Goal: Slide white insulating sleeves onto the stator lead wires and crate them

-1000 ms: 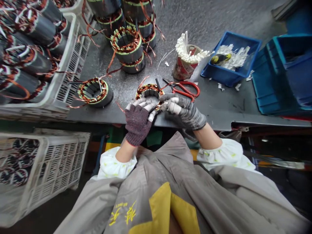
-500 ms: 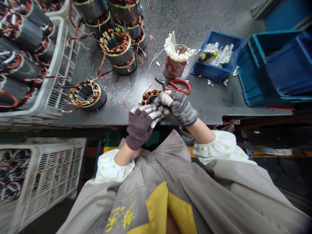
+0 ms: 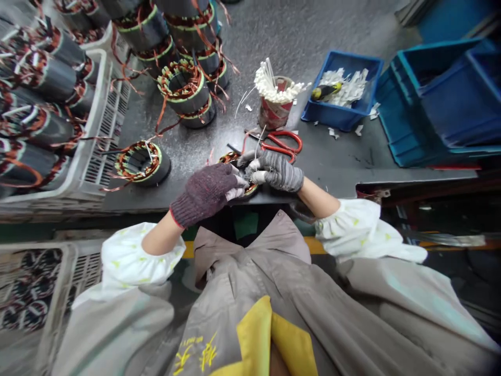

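Note:
A small stator [image 3: 231,158] with copper windings lies at the near edge of the dark workbench [image 3: 305,31]. My left hand [image 3: 209,189], in a dark purple glove with white fingertips, lies over its near side with the fingers curled on it. My right hand [image 3: 276,171], in a grey glove, is closed at the stator's right side and pinches a thin white tie that sticks up from its fingers. Most of the stator is hidden under both hands.
Red-handled scissors [image 3: 282,144] lie just beyond my right hand. A cup of white ties [image 3: 274,99] stands behind them. Another stator [image 3: 141,163] sits to the left, stacked stators [image 3: 187,89] further back. White crates [image 3: 84,172] of stators are left, blue bins [image 3: 438,99] right.
My left arm has swung out to the left, and the hand now lies flatter across the stator. My right hand has drawn closer and now shows a thin white tie.

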A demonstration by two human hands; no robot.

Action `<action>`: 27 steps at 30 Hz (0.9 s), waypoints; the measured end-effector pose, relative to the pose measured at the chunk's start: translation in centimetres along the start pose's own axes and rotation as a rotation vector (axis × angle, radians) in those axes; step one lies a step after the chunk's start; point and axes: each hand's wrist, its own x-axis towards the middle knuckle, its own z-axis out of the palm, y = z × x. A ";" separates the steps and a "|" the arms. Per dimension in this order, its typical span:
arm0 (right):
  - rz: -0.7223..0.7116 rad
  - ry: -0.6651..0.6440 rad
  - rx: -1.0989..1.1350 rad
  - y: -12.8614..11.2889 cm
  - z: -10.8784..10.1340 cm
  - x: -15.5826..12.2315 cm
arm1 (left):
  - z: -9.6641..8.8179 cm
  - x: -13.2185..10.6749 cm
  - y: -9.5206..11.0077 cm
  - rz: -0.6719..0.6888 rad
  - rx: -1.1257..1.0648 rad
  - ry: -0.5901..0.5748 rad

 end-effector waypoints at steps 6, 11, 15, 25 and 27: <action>-0.011 -0.219 0.291 1.6 -1.8 3.9 | 2.1 -0.5 -1.4 0.209 0.009 0.143; -0.027 -0.172 0.171 1.1 -1.3 3.6 | 3.7 -2.1 -1.0 0.106 0.134 0.265; -0.007 0.284 -0.051 2.0 -2.8 1.1 | 3.9 -2.1 -0.8 0.015 0.192 0.375; 0.175 1.138 -0.091 5.2 -12.0 4.3 | 7.1 -1.4 0.0 -0.179 0.146 0.569; 0.204 1.113 -0.073 3.7 -12.3 3.8 | 7.3 -1.1 0.2 -0.209 0.129 0.599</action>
